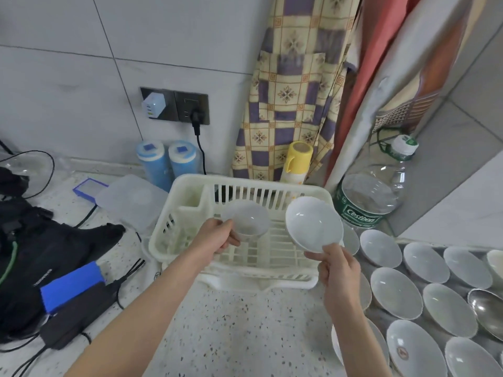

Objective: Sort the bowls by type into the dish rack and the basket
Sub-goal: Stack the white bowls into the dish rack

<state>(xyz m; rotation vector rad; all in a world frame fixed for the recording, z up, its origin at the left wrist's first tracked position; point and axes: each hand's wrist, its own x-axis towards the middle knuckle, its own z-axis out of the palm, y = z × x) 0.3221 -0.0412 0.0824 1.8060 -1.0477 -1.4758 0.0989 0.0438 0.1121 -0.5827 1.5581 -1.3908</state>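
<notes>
A cream plastic dish rack point(190, 191) stands on the speckled counter in the middle. My left hand point(217, 236) grips the rim of a small deep white bowl point(251, 219), held over the rack's slatted floor. My right hand point(337, 268) pinches the lower rim of a wide shallow white bowl point(313, 223), tilted up over the rack's right edge. Several more white bowls point(393, 292) lie in rows on the right, and a metal bowl point(487, 308) sits among them. No basket is in view.
A large clear water bottle point(373, 197) stands just right of the rack. Behind the rack are a yellow mug point(298, 159) and two blue-capped cylinders point(166, 161). Black bags, a blue box point(72, 287) and cables crowd the left. A clear lidded container point(133, 200) lies by the rack's left side.
</notes>
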